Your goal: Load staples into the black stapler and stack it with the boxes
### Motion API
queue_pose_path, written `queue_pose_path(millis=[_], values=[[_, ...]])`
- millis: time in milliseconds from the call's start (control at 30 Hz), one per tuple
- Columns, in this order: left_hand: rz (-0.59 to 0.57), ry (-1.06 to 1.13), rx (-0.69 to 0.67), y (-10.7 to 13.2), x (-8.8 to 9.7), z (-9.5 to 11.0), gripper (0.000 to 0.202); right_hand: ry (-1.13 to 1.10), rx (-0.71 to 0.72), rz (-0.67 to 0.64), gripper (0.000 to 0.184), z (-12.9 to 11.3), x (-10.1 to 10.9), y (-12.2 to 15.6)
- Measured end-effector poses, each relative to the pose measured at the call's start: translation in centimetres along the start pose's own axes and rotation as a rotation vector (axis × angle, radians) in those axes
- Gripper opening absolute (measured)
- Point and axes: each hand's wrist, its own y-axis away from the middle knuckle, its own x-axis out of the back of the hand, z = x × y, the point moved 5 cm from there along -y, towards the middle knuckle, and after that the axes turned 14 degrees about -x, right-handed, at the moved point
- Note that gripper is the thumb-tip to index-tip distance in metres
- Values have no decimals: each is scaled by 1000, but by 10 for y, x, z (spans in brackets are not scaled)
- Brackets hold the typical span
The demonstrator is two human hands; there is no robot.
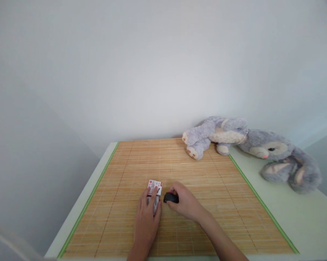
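A small white box with red print (158, 184) lies on the bamboo mat, with grey and dark parts along its length. My left hand (147, 221) rests over it from the near side. Its fingers lie along the top and left edge, and the thumb is against the right side, so part of the box is hidden. Just to the right, my right hand (185, 201) pinches a small black rounded object (171, 198), shaped like a mini stapler, between thumb and fingers. A narrow gap separates the black object from the box.
The bamboo mat (152, 159) with green edging covers most of the white table (296, 214). A grey-purple plush rabbit (228, 136) lies on its side across the mat's far right corner, its ears on the table. A pale wall stands behind.
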Motion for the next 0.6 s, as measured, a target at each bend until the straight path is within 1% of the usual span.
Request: queue_pose_path(millis=[67,133,233,367,600], values=[[24,5,25,-1,2,0,55,-13,-79,115,17,11,8,-6],[52,13,49,0,3,-1,54,-44,-150,194,20,21,11,-10],[77,15,81,3,7,-5,52,-121,-195,220,28,29,5,-13],[83,11,119,13,15,-15,54,-268,-172,155,34,27,-20,-15],[48,13,154,31,31,-35,54,-501,-92,-55,38,6,-72,-7]])
